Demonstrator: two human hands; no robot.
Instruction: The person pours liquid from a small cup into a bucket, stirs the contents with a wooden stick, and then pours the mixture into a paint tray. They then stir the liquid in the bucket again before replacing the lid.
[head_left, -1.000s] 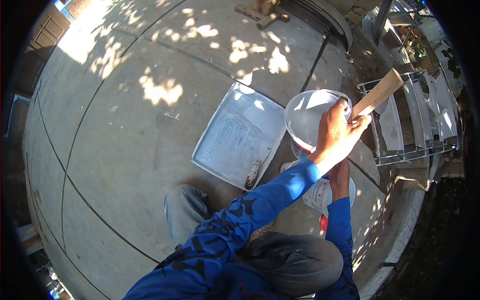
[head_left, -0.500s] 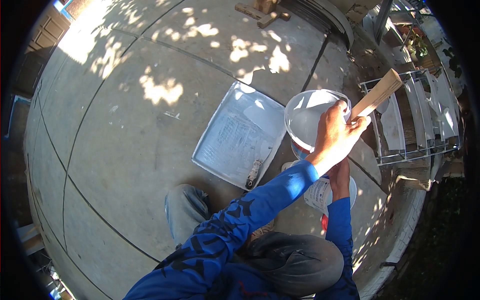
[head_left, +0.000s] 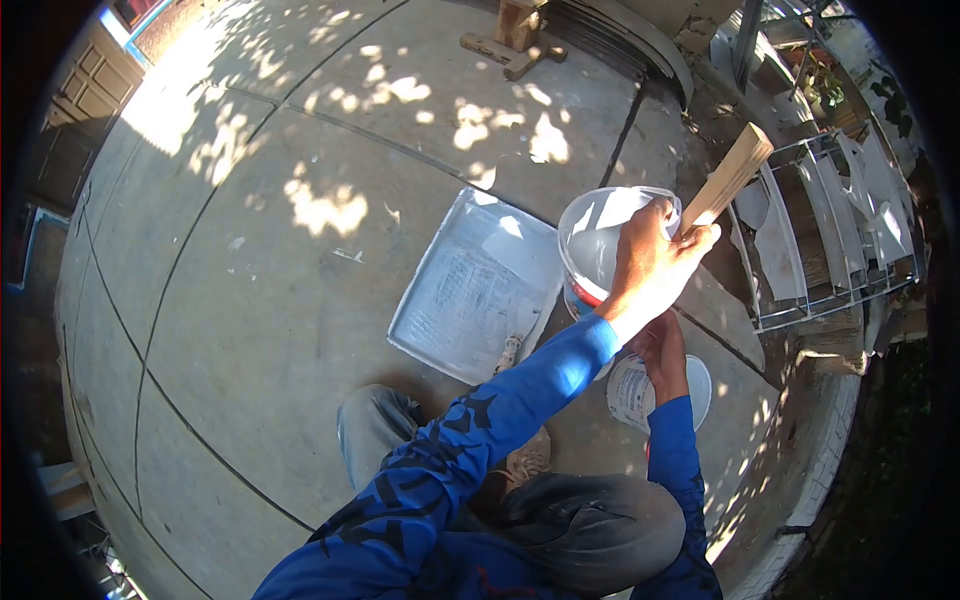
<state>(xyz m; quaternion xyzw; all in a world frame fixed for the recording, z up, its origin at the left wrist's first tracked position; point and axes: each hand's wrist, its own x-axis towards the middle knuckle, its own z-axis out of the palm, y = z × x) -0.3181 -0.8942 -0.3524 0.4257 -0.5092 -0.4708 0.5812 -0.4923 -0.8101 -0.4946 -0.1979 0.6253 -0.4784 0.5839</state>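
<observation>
My left hand [head_left: 652, 262] is closed at the rim of a white plastic paint bucket [head_left: 590, 240], with a flat wooden stick [head_left: 730, 182] held under the thumb and jutting up to the right. White paint shows inside the bucket, which has a red and blue label low on its side. My right hand [head_left: 664, 352] grips the bucket low down, its fingertips partly hidden behind my left wrist. Left of the bucket lies a paint tray [head_left: 425, 290] coated in white, with a paint-smeared handle [head_left: 508, 352] at its near edge. Below my right hand is a second white bucket [head_left: 632, 395] with printed text.
A metal rack [head_left: 835, 225] with white pieces stands on the right. Wooden blocks [head_left: 515, 50] rest at the top of the concrete floor [head_left: 270, 320]. My knees [head_left: 600, 530] are close below the buckets, and a low curb runs along the right.
The bucket has shifted slightly left, with both hands moving along with it. More of my right hand shows under the left wrist. My left forearm now covers part of the handle in the tray.
</observation>
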